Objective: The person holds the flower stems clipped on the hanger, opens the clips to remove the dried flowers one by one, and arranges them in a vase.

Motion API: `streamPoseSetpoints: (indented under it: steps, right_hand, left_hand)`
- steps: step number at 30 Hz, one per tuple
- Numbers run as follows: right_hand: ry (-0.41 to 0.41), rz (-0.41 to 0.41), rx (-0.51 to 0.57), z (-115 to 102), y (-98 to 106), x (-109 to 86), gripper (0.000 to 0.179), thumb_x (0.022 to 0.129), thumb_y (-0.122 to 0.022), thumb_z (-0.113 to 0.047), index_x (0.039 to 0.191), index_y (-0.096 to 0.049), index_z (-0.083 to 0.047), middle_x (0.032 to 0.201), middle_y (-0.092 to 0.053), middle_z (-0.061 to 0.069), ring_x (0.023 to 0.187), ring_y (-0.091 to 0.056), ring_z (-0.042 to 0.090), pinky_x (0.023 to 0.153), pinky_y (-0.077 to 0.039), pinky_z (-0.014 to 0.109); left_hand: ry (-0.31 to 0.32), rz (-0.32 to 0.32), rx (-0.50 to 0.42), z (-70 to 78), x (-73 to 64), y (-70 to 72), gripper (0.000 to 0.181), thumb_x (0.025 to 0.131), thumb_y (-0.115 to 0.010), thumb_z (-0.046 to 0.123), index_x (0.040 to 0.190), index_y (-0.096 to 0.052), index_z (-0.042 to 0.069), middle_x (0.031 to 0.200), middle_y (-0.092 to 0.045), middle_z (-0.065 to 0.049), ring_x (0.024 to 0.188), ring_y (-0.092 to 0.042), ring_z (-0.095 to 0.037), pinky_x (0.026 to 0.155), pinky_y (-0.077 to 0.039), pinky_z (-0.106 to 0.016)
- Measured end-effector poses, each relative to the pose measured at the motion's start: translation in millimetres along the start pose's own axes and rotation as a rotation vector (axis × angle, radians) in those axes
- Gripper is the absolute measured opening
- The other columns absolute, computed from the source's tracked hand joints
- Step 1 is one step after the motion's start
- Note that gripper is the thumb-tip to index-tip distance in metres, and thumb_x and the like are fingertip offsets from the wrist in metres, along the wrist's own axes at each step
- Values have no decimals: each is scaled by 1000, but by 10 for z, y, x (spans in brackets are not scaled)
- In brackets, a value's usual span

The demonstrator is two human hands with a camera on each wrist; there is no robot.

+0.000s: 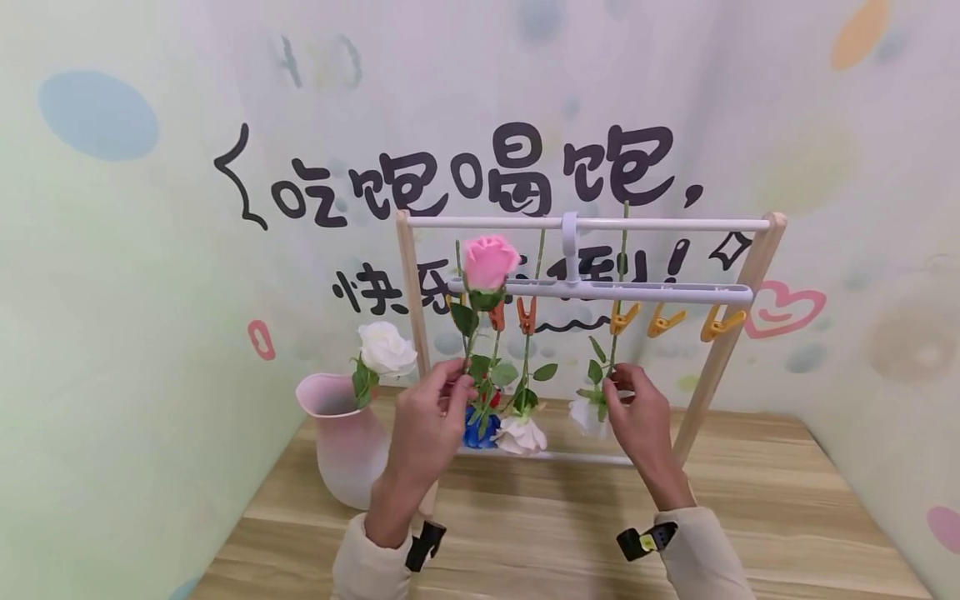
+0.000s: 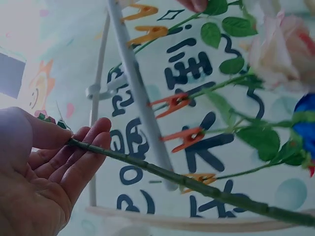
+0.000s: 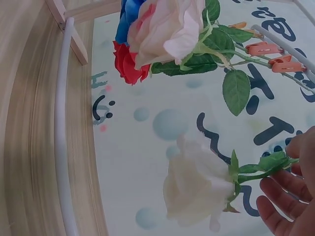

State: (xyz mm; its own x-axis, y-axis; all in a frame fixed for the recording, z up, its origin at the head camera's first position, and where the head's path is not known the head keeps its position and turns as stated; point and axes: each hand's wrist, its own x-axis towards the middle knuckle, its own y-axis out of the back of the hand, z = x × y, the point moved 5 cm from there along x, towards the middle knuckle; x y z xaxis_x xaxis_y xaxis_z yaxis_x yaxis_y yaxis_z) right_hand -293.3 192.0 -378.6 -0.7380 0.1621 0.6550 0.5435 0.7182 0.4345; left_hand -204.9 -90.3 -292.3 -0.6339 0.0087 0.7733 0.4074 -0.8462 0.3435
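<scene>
My left hand [image 1: 427, 425] pinches the green stem of a pink rose [image 1: 491, 260], whose bloom points up in front of the hanger's left end. In the left wrist view that stem [image 2: 187, 184] runs from between thumb and fingers toward the lower right. My right hand [image 1: 640, 417] pinches the stem of a white rose [image 3: 197, 184] that hangs bloom down under a yellow clip [image 1: 623, 319]. The clip sits on the white hanger bar [image 1: 690, 292]. Left of it, a pale pink rose [image 1: 521, 435], a blue rose [image 1: 478, 429] and a red rose [image 3: 130, 64] hang head down.
A wooden rack [image 1: 693, 400] with white rods carries the hanger. Two more yellow clips, one an outer clip [image 1: 723, 323], hold nothing at the right. At the left stands a pink-white vase [image 1: 348, 458] with a white rose [image 1: 387, 348] in it. Beneath is a wood-grain table [image 1: 780, 517].
</scene>
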Motion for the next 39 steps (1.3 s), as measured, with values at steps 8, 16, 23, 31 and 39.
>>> streamPoseSetpoints:
  steps: [8,16,23,31,39]
  right_hand:
    - [58,27,-29,-27,-3,15,12,89,-68,-4,99,-68,2,85,-70,15,72,-66,23,64,-56,40]
    - [72,20,-44,-46,-7,8,12,89,-68,-3,100,-68,3,87,-70,17,73,-67,25,63,-56,41]
    - [83,25,-57,-37,-5,-2,12,89,-68,-3,100,-68,2,87,-70,15,73,-67,24,63,-56,41]
    - [79,6,-56,-28,-21,-19,12,89,-68,-3,100,-68,3,88,-69,16,74,-67,25,63,-56,41]
    - [87,7,-66,-34,-6,-10,12,89,-68,-2,100,-68,3,88,-70,17,73,-67,26,63,-56,42]
  left_hand:
    - [-39,134,-51,77,177,389,18,90,-63,-10,108,-66,-11,91,-72,-20,75,-72,-22,67,-56,-17]
    - [-110,352,8,197,418,807,15,94,-61,-3,105,-68,-11,92,-72,-21,77,-72,-29,74,-52,-12]
    - [-65,510,47,146,573,1036,18,95,-63,2,107,-68,-11,91,-73,-20,81,-68,-4,80,-52,-12]
    - [78,528,90,-190,593,1147,23,98,-60,10,112,-67,-8,94,-73,-19,82,-64,8,79,-51,-12]
    - [262,460,125,-628,426,1108,22,98,-59,6,115,-66,-6,96,-73,-18,79,-65,3,78,-48,-7]
